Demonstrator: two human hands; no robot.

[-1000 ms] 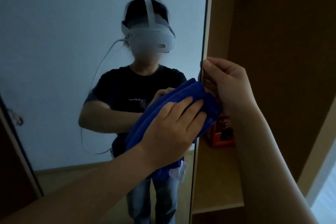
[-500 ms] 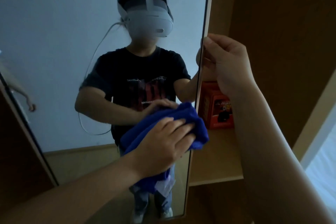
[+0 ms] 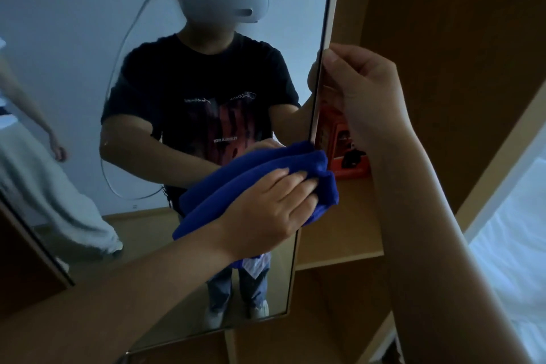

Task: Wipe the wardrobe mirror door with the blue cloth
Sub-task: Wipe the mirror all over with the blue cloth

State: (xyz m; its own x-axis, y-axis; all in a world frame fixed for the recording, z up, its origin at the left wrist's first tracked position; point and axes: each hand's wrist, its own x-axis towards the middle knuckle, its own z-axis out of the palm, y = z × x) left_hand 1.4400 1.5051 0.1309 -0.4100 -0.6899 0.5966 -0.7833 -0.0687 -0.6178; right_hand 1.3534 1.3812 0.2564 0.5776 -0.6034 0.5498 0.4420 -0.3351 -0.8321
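Observation:
The wardrobe mirror door (image 3: 74,38) fills the left and middle of the head view, swung open. A bunched blue cloth (image 3: 254,174) lies flat against the glass near the door's right edge, low on the mirror. My left hand (image 3: 266,210) presses on the cloth with fingers spread over it. My right hand (image 3: 357,97) grips the door's free right edge higher up, thumb on the front. The glass reflects a person in a headset and dark T-shirt.
Behind the door edge the wooden wardrobe interior is open, with a shelf (image 3: 339,233) carrying a red box (image 3: 348,154). Another person's arm and light clothing show reflected at the mirror's left (image 3: 35,162). A bright window area lies at the far right (image 3: 514,230).
My left hand and the cloth have slid down the mirror along its right edge. The view has tilted downward, so the door's bottom edge now shows. My right hand still holds the door edge.

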